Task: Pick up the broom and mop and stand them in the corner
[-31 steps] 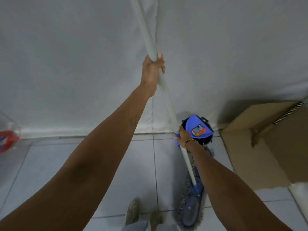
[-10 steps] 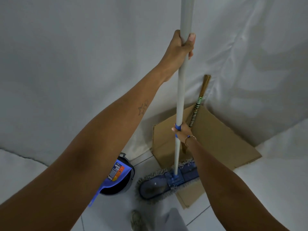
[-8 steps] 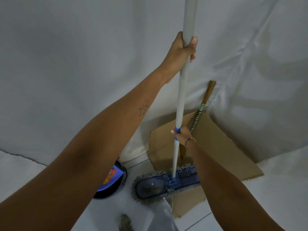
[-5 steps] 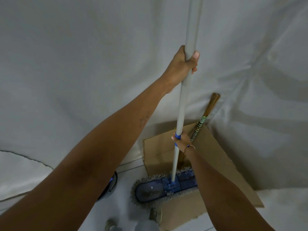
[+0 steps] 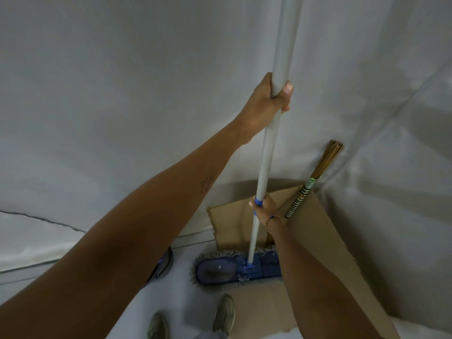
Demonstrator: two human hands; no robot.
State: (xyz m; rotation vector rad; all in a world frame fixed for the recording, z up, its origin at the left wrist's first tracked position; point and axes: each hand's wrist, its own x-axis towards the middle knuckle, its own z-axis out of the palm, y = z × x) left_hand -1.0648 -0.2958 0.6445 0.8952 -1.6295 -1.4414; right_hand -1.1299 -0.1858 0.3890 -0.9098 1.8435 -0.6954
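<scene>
Mop was upright, pole near vertical, running out of the top of the view. Its blue head sat flat on the floor, its far side on the near edge of the cardboard sheet, fringe spread around it. Left hand was clamped around the pole high above the cardboard, thumb wrapped across the front. Right hand was closed on the pole lower down, at the blue collar, above the cardboard's back edge; a thin bracelet was on that wrist. Broom leaned in the corner behind the cardboard, striped handle section low, bare stick bundle at the top touching the white fabric wall. Broom was just right of the right hand; contact between them can't be told. Dark round object sat on the floor left of the cardboard, mostly hidden by the left forearm. Two shoes stood at the cardboard's near edge.
</scene>
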